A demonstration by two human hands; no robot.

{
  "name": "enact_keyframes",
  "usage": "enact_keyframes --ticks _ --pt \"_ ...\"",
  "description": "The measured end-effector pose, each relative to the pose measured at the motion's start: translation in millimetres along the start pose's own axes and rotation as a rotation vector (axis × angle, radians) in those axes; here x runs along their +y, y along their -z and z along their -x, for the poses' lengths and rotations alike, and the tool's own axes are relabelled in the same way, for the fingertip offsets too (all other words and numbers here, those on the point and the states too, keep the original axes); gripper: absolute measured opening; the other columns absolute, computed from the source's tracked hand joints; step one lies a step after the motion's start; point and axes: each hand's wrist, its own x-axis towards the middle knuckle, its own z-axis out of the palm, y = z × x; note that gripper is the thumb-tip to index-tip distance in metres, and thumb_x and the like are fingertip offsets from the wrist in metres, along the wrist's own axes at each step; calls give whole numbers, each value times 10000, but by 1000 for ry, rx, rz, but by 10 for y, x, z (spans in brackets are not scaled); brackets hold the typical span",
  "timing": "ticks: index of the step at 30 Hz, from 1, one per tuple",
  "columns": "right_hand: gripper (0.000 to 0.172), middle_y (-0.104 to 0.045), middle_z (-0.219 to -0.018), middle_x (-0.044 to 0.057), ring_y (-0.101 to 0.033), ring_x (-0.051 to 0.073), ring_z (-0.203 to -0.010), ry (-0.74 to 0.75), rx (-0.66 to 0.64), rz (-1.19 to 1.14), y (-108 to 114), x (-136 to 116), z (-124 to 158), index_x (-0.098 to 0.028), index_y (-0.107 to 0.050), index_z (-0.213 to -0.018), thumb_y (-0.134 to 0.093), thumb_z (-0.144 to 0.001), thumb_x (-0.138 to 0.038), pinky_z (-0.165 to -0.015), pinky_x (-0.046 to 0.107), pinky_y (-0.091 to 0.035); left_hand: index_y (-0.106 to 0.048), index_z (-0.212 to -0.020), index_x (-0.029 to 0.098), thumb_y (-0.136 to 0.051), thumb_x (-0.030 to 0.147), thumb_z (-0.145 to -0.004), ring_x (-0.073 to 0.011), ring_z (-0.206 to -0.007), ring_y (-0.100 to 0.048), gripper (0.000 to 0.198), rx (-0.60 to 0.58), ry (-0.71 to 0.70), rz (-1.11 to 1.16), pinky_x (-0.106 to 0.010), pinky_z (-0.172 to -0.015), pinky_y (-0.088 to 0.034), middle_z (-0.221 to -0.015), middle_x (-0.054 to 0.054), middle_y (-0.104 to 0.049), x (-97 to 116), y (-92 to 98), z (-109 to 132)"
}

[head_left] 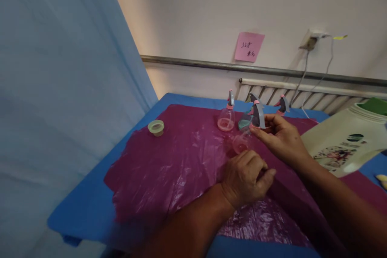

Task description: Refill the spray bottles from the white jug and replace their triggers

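My right hand [282, 137] pinches the grey trigger head [259, 115] of a small clear spray bottle [242, 142] with pink liquid, tilted over the purple plastic sheet [169, 169]. My left hand [246, 177] is curled just below the bottle's body, fingers closed around or against it. Another clear spray bottle [226, 117] with pink liquid stands upright behind. Two more spray bottles [247, 117] [282, 105], one with greenish liquid, stand further back.
A small pale green cup [156, 127] sits on the sheet at the left. A large cream refill pouch [344, 141] lies at the right. A blue cloth [87, 205] covers the table. Blue curtain on the left, radiator and wall with a pink note [248, 46] behind.
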Motion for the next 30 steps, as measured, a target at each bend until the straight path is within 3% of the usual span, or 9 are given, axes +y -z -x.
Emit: enact_keyframes --ticks 5,7,10,14,19,25,30 --pt "525 -839 -1000 75 -743 231 -782 6 18 -52 -45 19 33 -249 -757 -1153 -950 -867 -645 -700 389 -604 -614 -967 251 -675 345 -1093 -221 -858 -695 169 163 45 44 -388 -783 -602 -908 -44 -701 5 101 -67" --pt "524 -832 -1009 70 -744 235 -815 14 14 -57 -32 52 84 -251 -750 -1158 -960 -861 -628 -737 399 -607 -634 -1093 242 -683 327 -1090 -241 -995 -726 98 240 77 57 -417 -893 -628 -1042 -71 -728 -1 151 -95" --pt "494 -822 -1032 60 -732 235 -852 51 -1 -58 -7 113 205 -258 -747 -1190 -959 -880 -578 -798 414 -607 -620 -1347 228 -628 343 -1132 -280 -1265 -710 244 299 156 81 -492 -1108 -609 -1330 -135 -717 -31 189 -112" --pt "380 -801 -1044 40 -705 225 -880 99 5 -77 -29 238 416 -274 -740 -1207 -919 -945 -485 -837 407 -595 -598 -1483 239 -514 370 -1201 -283 -1384 -683 322 198 281 117 -517 -1212 -563 -1460 -142 -701 -77 178 -90" --pt "310 -782 -1079 36 -717 236 -949 145 22 -42 -86 405 613 -292 -731 -1270 -848 -1001 -391 -891 416 -601 -604 -1521 250 -484 411 -1218 -284 -1424 -658 363 55 290 151 -512 -1247 -528 -1503 -141 -683 -150 166 -60" --pt "388 -781 -1264 80 -743 256 -1090 254 -12 12 -63 467 676 -288 -683 -1428 -779 -1056 -342 -974 434 -626 -627 -1535 271 -460 429 -1233 -281 -1435 -634 379 25 363 148 -496 -1250 -495 -1523 -129 -671 -266 202 -46" --pt "304 -802 -1268 88 -768 237 -1081 354 45 16 -58 464 638 -270 -692 -1414 -683 -1110 -271 -969 401 -639 -639 -1527 277 -456 429 -1236 -262 -1427 -638 377 52 352 124 -441 -1235 -489 -1527 -110 -673 -302 231 -35"
